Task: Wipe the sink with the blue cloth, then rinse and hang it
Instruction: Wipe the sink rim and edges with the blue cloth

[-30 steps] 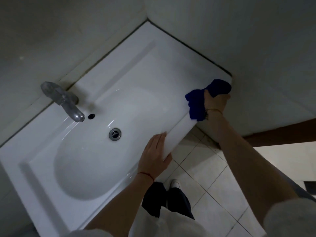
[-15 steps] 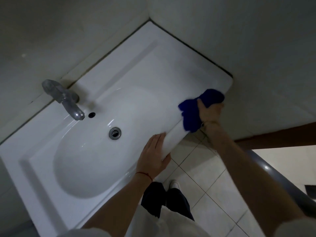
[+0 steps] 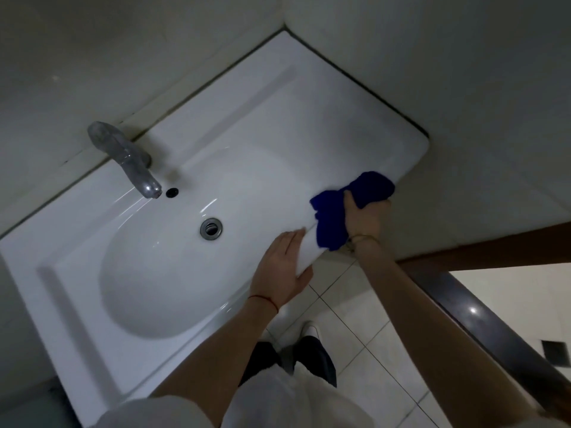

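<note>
A white sink (image 3: 324,125) with an oval basin fills the middle of the view, set into a corner of grey walls. My right hand (image 3: 366,219) grips the blue cloth (image 3: 332,220) and presses it against the sink's front edge near the right end. The cloth drapes over that edge, part bunched above my fingers. My left hand (image 3: 282,268) rests flat on the front rim just left of the cloth, fingers straight, thumb under the edge. A grey tap (image 3: 129,160) stands at the back left, and the drain (image 3: 211,228) sits in the basin.
Walls close in behind and to the right of the sink. Below lies a pale tiled floor (image 3: 364,329) with my feet in dark shoes. A dark curved rail (image 3: 482,319) runs diagonally at the lower right, under a brown wooden strip (image 3: 494,248).
My right hand has slid the blue cloth leftwards along the sink's front edge, away from the right corner and toward my left hand. My left hand has stayed on the rim.
</note>
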